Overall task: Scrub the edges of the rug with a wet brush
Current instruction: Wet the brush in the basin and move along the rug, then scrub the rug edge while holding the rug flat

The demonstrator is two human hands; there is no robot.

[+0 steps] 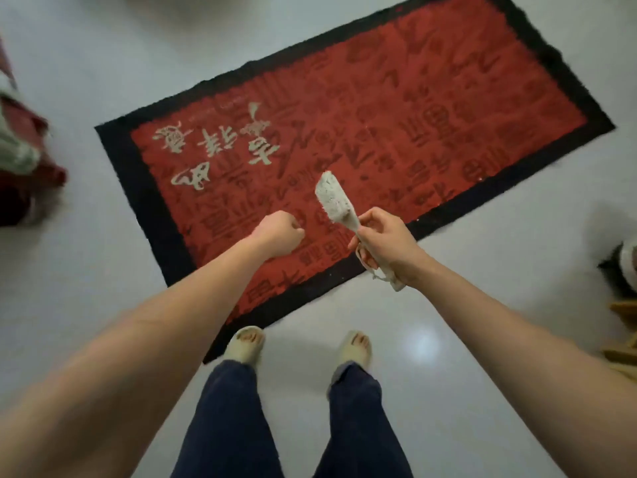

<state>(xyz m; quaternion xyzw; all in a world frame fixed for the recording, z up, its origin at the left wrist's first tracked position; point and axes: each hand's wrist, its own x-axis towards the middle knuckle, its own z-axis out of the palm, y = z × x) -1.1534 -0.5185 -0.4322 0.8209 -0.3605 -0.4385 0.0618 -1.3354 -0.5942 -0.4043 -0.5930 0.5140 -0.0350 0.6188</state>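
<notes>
A red rug (379, 108) with a black border and pale characters lies slanted on the glossy floor in front of me. My right hand (386, 246) grips the handle of a pale scrub brush (332, 198), whose bristled head points up and away over the rug's near part, held in the air. A loop cord hangs from the handle's end. My left hand (279, 236) hovers over the rug beside it, fingers curled into a loose fist with nothing in it.
My feet in pale slippers (243, 345) stand at the rug's near corner. A red and white bundle (24, 150) lies at the left edge. Dark and yellow objects (620, 305) sit at the right edge. Light grey floor (448, 339) surrounds the rug.
</notes>
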